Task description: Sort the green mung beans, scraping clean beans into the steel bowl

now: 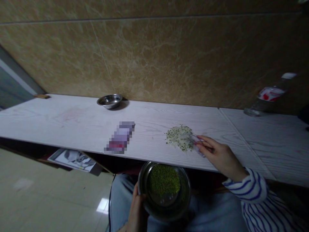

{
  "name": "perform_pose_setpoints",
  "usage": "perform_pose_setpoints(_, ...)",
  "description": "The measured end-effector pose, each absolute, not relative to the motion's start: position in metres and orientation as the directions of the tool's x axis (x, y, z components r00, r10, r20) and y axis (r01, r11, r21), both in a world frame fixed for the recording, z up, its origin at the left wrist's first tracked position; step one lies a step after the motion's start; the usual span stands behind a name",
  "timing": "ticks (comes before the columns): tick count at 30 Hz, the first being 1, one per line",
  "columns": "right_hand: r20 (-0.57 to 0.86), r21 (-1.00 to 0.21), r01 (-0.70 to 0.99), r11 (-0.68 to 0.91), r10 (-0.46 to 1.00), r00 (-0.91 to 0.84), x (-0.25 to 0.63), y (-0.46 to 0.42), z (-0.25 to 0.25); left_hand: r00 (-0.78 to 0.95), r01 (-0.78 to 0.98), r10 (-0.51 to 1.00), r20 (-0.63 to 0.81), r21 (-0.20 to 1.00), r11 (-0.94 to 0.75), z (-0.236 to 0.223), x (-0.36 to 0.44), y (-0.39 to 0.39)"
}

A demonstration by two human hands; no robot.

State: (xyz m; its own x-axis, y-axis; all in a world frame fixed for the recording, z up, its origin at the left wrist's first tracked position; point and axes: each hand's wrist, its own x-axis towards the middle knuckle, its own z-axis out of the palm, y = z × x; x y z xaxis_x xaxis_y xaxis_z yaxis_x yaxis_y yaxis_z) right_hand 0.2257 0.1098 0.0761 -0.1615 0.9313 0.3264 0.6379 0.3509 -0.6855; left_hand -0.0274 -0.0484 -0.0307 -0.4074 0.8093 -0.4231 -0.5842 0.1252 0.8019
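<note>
My left hand (137, 206) grips the left rim of a steel bowl (166, 207), which is held over my lap just below the table edge. Green mung beans (165, 180) cover much of its bottom. On the table, a loose pile of white grains, like rice, mixed with mung beans (180, 136) lies spread out. At the pile's right side is my right hand (213, 151), its fingers pinched on a thin, pale see-through piece of plastic (196, 140) that touches the grains. Whether that piece is a bag or a sheet I cannot tell.
A small steel bowl (110, 101) stands near the wall. A blurred-out flat object (121, 138) lies left of the pile. A clear bottle with a red and white label (270, 94) stands at the far right. Below the white table (149, 112), a box (72, 159) juts out.
</note>
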Motion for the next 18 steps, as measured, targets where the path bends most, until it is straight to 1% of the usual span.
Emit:
perform_pose_setpoints(2,0.333,-0.668,0.654,0.356,0.928,-0.165,0.229,0.107,0.074,-0.354,-0.643,0.804,-0.479,0.748,0.162,-0.034,-0.029,-0.048)
perform_pose_setpoints(4,0.339,-0.644,0.677,0.356,0.926,-0.165,0.233,0.104,0.074,-0.331,-0.65,0.822,-0.464,0.743,0.158,-0.041,-0.03,-0.047)
perform_pose_setpoints(7,0.327,-0.613,0.702,0.362,0.925,-0.192,0.239,0.1,0.078,-0.4,-0.642,0.778,-0.485,0.754,0.14,-0.055,-0.029,-0.043)
perform_pose_setpoints(9,0.314,-0.594,0.701,0.395,0.916,-0.25,0.241,0.097,0.081,-0.431,-0.639,0.728,-0.534,0.75,0.172,-0.065,-0.027,-0.038)
perform_pose_setpoints(11,0.305,-0.563,0.701,0.439,0.898,-0.317,0.242,0.094,0.082,-0.431,-0.659,0.724,-0.539,0.736,0.156,-0.07,-0.024,-0.033)
perform_pose_setpoints(14,0.293,-0.512,0.716,0.475,0.88,-0.374,0.243,0.094,0.082,-0.385,-0.702,0.728,-0.568,0.692,0.169,-0.066,-0.017,-0.03)
perform_pose_setpoints(18,0.307,-0.496,0.717,0.491,0.871,-0.384,0.241,0.104,0.08,-0.373,-0.712,0.733,-0.57,0.682,0.168,-0.05,-0.006,-0.033)
